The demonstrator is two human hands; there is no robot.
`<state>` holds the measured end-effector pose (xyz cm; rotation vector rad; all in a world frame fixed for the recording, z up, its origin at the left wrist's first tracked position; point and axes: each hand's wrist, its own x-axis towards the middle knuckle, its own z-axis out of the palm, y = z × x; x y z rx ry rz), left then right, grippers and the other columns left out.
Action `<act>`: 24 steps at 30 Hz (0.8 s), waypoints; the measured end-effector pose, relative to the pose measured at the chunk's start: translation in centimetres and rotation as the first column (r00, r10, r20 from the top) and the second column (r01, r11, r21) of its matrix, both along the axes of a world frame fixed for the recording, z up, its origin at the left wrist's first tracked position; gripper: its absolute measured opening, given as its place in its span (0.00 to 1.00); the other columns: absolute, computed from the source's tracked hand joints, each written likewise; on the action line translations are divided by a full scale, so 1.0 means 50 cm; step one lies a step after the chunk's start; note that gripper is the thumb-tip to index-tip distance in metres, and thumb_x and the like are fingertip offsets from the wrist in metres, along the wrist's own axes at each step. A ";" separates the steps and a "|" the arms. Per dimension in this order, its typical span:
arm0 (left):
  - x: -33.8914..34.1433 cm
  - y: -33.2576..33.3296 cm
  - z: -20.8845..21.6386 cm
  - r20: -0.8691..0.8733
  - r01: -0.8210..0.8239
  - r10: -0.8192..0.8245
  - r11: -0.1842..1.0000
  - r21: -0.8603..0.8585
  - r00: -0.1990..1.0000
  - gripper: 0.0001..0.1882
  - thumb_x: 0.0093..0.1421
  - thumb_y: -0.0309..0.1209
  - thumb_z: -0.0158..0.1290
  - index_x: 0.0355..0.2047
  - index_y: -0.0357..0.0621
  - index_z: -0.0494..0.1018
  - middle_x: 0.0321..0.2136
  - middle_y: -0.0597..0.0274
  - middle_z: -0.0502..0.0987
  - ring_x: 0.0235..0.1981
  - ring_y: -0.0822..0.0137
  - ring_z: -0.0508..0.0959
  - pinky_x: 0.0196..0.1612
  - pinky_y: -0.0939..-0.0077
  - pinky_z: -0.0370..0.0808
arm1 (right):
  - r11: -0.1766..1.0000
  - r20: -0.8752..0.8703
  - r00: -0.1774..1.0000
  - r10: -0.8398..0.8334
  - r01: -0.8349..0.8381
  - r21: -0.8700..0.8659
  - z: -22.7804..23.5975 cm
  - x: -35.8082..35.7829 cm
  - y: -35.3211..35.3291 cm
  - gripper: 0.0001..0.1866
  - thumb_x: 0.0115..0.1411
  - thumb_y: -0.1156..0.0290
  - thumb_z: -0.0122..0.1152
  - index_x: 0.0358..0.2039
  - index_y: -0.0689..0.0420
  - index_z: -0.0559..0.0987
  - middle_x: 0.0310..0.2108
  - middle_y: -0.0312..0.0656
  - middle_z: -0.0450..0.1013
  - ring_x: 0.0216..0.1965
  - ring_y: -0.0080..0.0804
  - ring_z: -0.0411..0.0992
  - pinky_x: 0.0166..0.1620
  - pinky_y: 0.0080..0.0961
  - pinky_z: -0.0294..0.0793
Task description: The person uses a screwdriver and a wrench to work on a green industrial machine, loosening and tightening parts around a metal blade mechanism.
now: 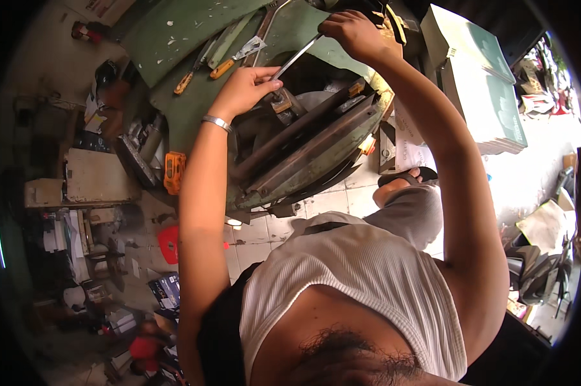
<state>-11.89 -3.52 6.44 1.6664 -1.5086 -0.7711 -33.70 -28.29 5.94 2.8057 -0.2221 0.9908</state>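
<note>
A slim straight metal rod (298,56) slants over the opening of a green machine (155,55). My right hand (358,40) is closed around its upper end, which the fingers hide. Near the lower end, my left hand (246,91) pinches the rod between thumb and fingers. Just below that hand, a small block-like metal part (284,101) sits inside the opening. Dark long bars (309,141) run across the machine's near side. Left of the rod, a scraper with an orange handle (223,68) lies on the green surface.
Another orange-handled tool (185,82) lies beside the scraper. Stacks of paper with green covers (487,96) stand at the right. An orange object (174,172) is at the machine's left edge, with a red item (168,244) on the tiled floor (326,202). Shelves and clutter fill the left.
</note>
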 end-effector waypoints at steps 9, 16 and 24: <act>-0.016 -0.017 -0.021 -0.066 -0.108 0.112 0.993 0.054 0.991 0.24 0.60 0.29 0.67 0.56 0.35 0.78 0.37 0.62 0.85 0.36 0.79 0.80 0.43 0.81 0.77 | 0.996 -0.027 1.000 -0.013 0.010 -0.092 -0.052 0.083 -0.065 0.14 0.58 0.58 0.66 0.42 0.49 0.80 0.40 0.37 0.77 0.47 0.38 0.75 0.48 0.37 0.70; -0.026 0.004 -0.022 -0.180 -0.216 0.227 0.973 0.080 0.957 0.26 0.59 0.24 0.68 0.56 0.28 0.75 0.34 0.59 0.85 0.32 0.77 0.81 0.37 0.82 0.78 | 0.998 -0.129 0.990 -0.061 0.059 -0.024 -0.020 0.174 -0.018 0.12 0.64 0.69 0.52 0.44 0.44 0.81 0.49 0.32 0.80 0.58 0.35 0.73 0.57 0.37 0.74; -0.042 0.001 -0.022 -0.203 -0.257 0.268 0.963 0.079 0.942 0.23 0.61 0.25 0.66 0.55 0.29 0.76 0.36 0.55 0.85 0.33 0.75 0.83 0.37 0.80 0.80 | 0.996 -0.189 0.979 -0.077 0.085 0.030 -0.060 0.178 -0.032 0.13 0.64 0.69 0.53 0.47 0.47 0.81 0.47 0.38 0.80 0.56 0.40 0.75 0.57 0.41 0.75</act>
